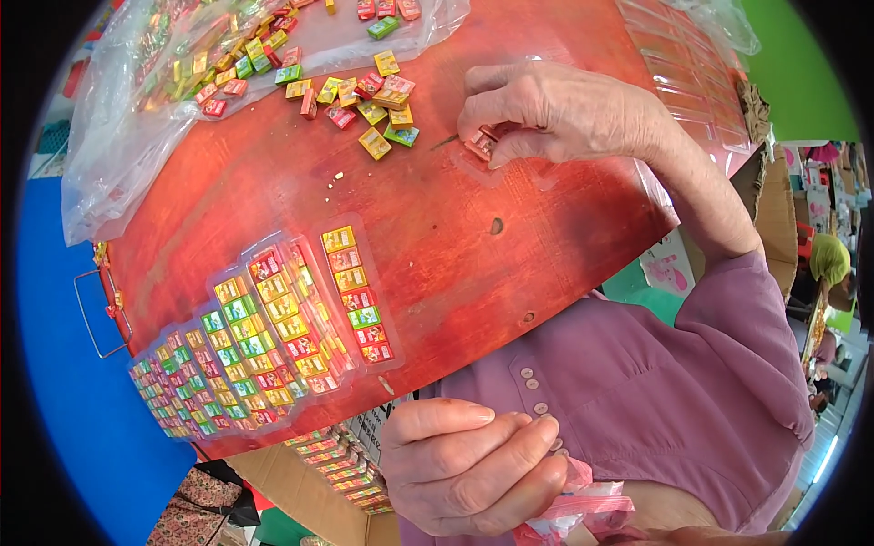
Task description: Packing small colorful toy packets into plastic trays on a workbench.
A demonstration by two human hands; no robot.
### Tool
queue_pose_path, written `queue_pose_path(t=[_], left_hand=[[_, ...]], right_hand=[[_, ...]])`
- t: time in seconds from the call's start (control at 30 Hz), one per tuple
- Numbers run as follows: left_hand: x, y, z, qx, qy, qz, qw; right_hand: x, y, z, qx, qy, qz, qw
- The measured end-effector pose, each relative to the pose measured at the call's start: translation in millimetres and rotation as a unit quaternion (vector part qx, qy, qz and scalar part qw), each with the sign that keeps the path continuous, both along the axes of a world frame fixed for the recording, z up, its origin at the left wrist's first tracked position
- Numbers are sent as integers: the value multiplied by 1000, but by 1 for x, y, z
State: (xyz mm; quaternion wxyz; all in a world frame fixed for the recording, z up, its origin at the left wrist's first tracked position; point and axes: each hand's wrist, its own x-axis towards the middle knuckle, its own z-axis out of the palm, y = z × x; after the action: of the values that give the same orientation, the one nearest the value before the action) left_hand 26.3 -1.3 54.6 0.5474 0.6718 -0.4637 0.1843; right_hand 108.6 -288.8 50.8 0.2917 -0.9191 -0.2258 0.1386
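My right hand (551, 114) reaches over the red table from the right, its thumb and fingers closed on a small red box (480, 144). Under those fingertips lies part of a clear plastic tray (496, 175). Low in the view, near my chest, my left hand (469, 469) is raised with its fingers curled. Against its fingertips is a crumpled pink-and-white plastic piece (578, 510); whether it is gripped cannot be made out. Loose small boxes in yellow, green and red (373, 143) are heaped left of my right hand.
Filled clear trays (360, 296) overlap along the table's near left side. A clear plastic bag (114, 173) with more boxes spreads at the far left. Clear moulded trays (696, 77) are stacked far right. Below the table edge, a carton (282, 487) stands beside filled trays.
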Motion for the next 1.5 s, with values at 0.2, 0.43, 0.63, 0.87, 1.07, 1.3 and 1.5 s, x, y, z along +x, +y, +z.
queue_pose_path(t=[0.2,0.43,0.63,0.87,1.07,1.3,1.5], left_hand=[[5,5,-3,13,-24,-30,999],[9,4,-5,17,-25,-27,999],[15,3,-6,14,-23,-39,999],[22,3,-12,-4,-27,-53,998],[19,-7,-1,-6,-6,-24,1000],[16,3,-2,0,-14,-22,1000],[22,-8,-1,-39,-14,-55,998]], right_hand=[[-1,3,-6,2,-2,2,1000],[-4,1,-4,21,30,-24,999],[-2,-7,-11,19,-26,-2,999],[5,-4,-4,-20,-70,-29,997],[37,22,-9,35,-133,-70,988],[54,31,-15,-14,-112,-15,993],[54,27,-12,-35,-39,-25,998]])
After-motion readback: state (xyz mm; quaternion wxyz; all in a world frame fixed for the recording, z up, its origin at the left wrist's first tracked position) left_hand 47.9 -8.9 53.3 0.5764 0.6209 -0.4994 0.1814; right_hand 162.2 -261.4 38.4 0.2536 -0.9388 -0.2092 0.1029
